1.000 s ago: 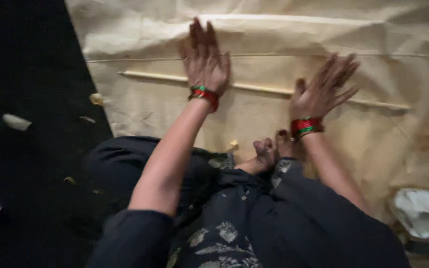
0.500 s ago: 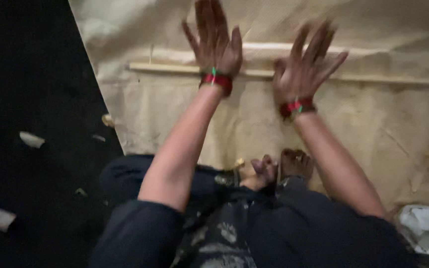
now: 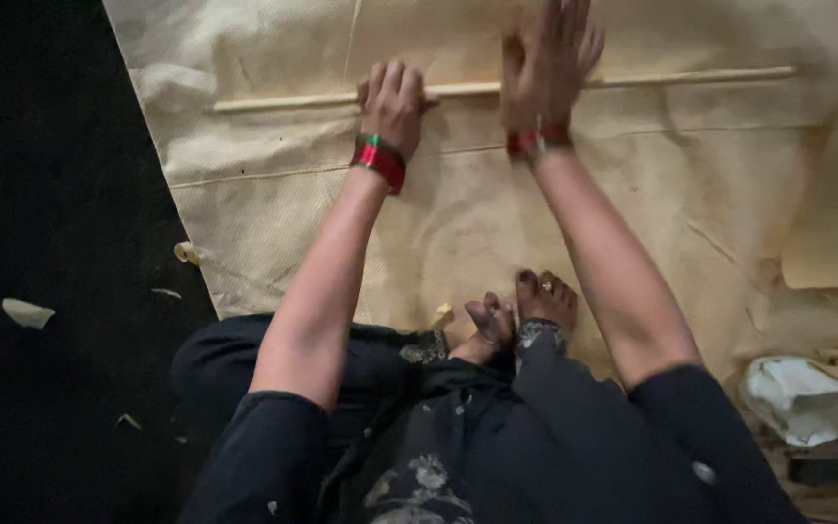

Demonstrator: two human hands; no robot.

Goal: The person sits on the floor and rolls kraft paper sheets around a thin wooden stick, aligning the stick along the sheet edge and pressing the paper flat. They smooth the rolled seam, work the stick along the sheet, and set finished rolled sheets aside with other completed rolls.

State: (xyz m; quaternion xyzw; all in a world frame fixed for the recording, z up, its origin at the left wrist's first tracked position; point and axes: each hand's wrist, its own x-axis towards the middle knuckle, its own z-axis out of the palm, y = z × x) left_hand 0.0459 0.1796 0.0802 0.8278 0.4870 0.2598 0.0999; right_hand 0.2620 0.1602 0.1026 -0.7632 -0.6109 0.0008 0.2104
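the left hand (image 3: 395, 97) sits curled over a long thin wooden stick (image 3: 681, 77), fingers bent down on it, a light clenched grip with the rod under the knuckles. the right hand (image 3: 547, 63) lies flat just to the right, fingers spread and pointing far, palm pressing down on the same stick, a released grip that closes on nothing. the stick lies left to right across the far part of a tan woven mat (image 3: 632, 194) spread on the floor, with both ends showing beyond the hands. red and green bangles (image 3: 380, 160) ring both wrists. bare feet (image 3: 521, 311) rest at the near edge of the mat, knees in dark cloth below. pale scraps (image 3: 26, 312) dot the dark floor on the left, and a crumpled white wrapper (image 3: 797, 396) sits at near right. to work this well, i'd judge even downward pressure from both palms matters, with the hands level so the stick keeps straight and does not skew, and the mat lying flat beneath it.
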